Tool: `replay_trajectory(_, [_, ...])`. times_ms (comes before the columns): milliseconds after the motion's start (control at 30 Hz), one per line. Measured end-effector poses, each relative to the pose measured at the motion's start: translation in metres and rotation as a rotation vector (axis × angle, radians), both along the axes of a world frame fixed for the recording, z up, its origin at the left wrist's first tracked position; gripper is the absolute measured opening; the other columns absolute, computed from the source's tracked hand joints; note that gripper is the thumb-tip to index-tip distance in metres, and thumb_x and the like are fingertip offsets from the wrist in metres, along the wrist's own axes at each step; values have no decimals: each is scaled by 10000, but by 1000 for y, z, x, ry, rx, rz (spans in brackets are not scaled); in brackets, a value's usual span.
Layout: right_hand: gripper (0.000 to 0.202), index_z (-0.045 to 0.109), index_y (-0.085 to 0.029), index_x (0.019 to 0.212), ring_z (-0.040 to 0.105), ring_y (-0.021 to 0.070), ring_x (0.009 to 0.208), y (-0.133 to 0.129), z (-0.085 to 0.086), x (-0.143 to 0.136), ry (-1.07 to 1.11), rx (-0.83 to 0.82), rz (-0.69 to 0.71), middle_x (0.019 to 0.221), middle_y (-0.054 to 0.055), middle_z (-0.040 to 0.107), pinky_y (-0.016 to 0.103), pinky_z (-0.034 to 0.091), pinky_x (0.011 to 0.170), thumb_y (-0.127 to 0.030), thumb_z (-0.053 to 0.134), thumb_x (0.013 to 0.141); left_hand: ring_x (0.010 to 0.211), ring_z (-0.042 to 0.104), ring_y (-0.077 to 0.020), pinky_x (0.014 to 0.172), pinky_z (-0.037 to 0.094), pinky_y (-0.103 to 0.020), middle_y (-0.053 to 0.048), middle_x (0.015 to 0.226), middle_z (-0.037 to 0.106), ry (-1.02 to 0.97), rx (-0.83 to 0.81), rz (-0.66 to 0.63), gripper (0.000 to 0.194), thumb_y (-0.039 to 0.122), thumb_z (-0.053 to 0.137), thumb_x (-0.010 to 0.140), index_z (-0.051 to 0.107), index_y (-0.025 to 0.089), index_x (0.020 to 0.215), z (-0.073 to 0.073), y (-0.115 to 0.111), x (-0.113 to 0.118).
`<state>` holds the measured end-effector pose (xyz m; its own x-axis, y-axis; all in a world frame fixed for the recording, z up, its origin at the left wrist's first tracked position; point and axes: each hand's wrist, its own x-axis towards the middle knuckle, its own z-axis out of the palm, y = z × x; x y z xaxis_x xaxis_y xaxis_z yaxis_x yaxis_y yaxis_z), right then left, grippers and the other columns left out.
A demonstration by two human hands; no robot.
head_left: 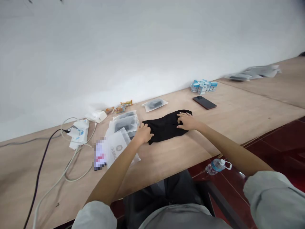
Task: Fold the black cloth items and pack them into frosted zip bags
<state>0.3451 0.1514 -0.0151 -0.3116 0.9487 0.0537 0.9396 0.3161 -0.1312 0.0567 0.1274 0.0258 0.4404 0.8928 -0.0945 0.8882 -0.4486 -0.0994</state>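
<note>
A black piece of cloth [165, 128] lies flat on the wooden table in front of me, roughly rectangular; I cannot tell what garment it is. My left hand [143, 133] rests on its left end, fingers spread. On the cloth's right part lies my right hand [186, 121], its fingers apart and pressing on the fabric. Just left of my left hand are several frosted zip bags [125, 124] with dark contents. A white printed bag [116, 148] lies partly beneath my left forearm.
A phone [204, 102] and blue-white small boxes [204, 86] sit at the right back. Behind the cloth lies another frosted bag [154, 104]. Cables run past a power strip [79, 133] at left. A water bottle [215, 166] stands below the table's front edge [166, 176].
</note>
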Motion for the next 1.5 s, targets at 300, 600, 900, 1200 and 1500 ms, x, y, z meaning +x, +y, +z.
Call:
replay_trajectory(300, [258, 705, -213, 839, 354, 379, 1389, -23, 6, 20, 67, 122, 50, 1430, 131, 514, 596, 296, 1100, -461, 654, 785, 1165, 490, -290, 937, 426, -412, -98, 1177, 604, -200, 102, -27, 128, 229, 553, 892, 633, 179, 978, 5, -10, -6])
replay_trajectory(600, [113, 691, -196, 731, 381, 365, 1382, -41, -2, 30, 167, 103, 118, 1405, 130, 542, 563, 322, 1107, -255, 613, 788, 1190, 480, -266, 975, 411, -422, -63, 1278, 576, -412, 271, -106, 112, 176, 531, 902, 615, 216, 964, -1, -26, -12])
replay_trajectory(900, [378, 679, -211, 1092, 275, 356, 1439, -54, 1, 7, 178, 103, 88, 1533, 130, 382, 577, 229, 1151, -411, 690, 771, 1219, 469, -227, 1039, 385, -400, -50, 1303, 568, -507, 280, -153, 168, 197, 483, 930, 634, 238, 991, -2, -41, -13])
replay_trajectory(1200, [100, 649, -199, 758, 344, 332, 1408, -61, 11, 4, 242, 152, 143, 1450, 109, 497, 569, 276, 1131, -204, 550, 770, 1213, 470, -216, 1057, 388, -402, -54, 1288, 571, -569, 298, -206, 178, 209, 463, 948, 638, 234, 967, -4, -54, -22])
replay_trajectory(1500, [138, 664, -241, 676, 371, 321, 1395, -135, 24, 19, 230, 57, 263, 1420, 32, 540, 523, 305, 1147, -286, 599, 788, 1285, 453, -241, 1089, 390, -428, -53, 1357, 525, -485, -81, -323, 162, 327, 582, 896, 678, 269, 1013, -6, -94, -52])
